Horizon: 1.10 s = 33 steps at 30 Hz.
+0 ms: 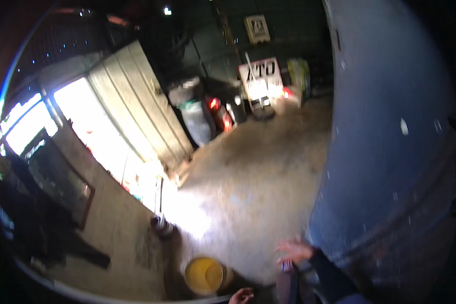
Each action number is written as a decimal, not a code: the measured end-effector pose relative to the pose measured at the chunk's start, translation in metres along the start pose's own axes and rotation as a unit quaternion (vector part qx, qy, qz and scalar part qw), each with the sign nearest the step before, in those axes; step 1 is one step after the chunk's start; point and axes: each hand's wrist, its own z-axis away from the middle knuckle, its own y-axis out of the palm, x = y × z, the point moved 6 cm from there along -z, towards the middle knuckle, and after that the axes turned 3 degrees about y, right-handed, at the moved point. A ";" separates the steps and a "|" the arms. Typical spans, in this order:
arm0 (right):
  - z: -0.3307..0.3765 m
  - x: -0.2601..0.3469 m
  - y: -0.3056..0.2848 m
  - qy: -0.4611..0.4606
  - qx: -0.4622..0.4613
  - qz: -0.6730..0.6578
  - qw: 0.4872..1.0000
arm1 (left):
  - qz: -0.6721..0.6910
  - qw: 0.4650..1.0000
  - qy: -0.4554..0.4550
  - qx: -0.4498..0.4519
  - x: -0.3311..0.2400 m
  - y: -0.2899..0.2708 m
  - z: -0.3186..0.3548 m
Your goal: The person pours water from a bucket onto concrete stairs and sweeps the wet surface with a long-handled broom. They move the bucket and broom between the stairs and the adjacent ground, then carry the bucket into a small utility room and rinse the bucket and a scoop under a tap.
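Observation:
The picture is blurred by motion. My right hand point(294, 250) reaches out low in the view from a dark sleeve, its fingers spread, close to a large blue-grey curved metal body point(390, 152). A small bluish thing point(287, 265) shows just under the hand; I cannot tell whether the hand touches it. Only the fingers of my left hand point(241, 295) peek in at the bottom edge, slightly curled, next to a yellow bucket point(203, 275) that stands on the dusty concrete floor point(253, 182).
An open doorway point(101, 137) glares bright at the left beside a pale plank door point(137, 101). A grey barrel point(195, 114), red things and a white sign board point(261, 76) stand at the back. A small striped can point(162, 226) sits on the floor.

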 end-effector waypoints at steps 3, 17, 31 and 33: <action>-0.036 -0.054 -0.032 0.072 -0.094 -0.180 0.977 | -0.243 0.969 -0.032 -0.003 -0.094 0.040 -0.120; -0.222 -0.005 -0.345 0.109 -0.260 0.166 0.945 | -0.311 0.948 0.045 0.057 -0.317 0.044 -0.443; -0.258 -0.234 -0.391 0.427 -0.244 -0.036 0.870 | -0.007 0.897 0.130 0.423 -0.566 0.094 -0.749; -0.279 -0.252 -0.419 0.478 -0.184 -0.016 0.859 | 0.052 0.819 0.189 0.539 -0.612 0.130 -0.763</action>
